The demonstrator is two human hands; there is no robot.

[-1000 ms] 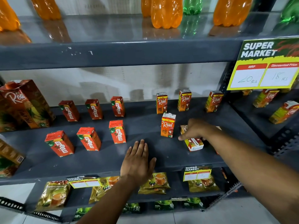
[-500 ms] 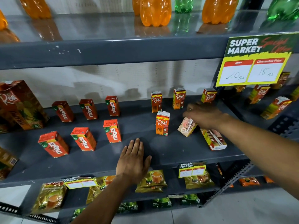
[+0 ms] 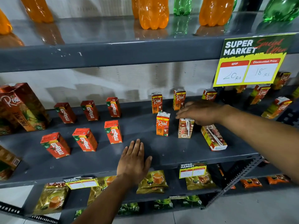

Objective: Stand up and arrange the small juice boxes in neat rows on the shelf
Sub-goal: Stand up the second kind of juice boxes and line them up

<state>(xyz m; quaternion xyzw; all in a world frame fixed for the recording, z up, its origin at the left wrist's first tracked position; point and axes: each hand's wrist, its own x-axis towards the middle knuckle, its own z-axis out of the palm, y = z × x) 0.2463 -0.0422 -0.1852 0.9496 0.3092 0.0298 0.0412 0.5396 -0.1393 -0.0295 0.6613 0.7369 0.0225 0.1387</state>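
On the grey shelf [image 3: 80, 165], red Maaza juice boxes stand in two rows of three, back [image 3: 91, 110] and front [image 3: 85, 139]. To their right three Real juice boxes stand at the back [image 3: 156, 102]. In front of them one Real box [image 3: 162, 124] stands facing me. Beside it another Real box [image 3: 185, 129] stands upright with its straw side toward me, and my right hand [image 3: 200, 112] holds it by the top. One more Real box [image 3: 213, 138] lies flat further right. My left hand [image 3: 134, 160] rests flat on the shelf's front, holding nothing.
A large Real pineapple carton [image 3: 24, 107] stands at the left. Orange and green bottles [image 3: 153, 12] fill the shelf above. A yellow price sign [image 3: 252, 62] hangs at the upper right. Tea pouches [image 3: 152, 180] lie on the shelf below. More juice boxes [image 3: 278, 107] sit on the neighbouring rack.
My right hand picked a lying Real box up, carried it tilted, and set it upright beside the front Real box. The left hand stayed flat on the shelf.
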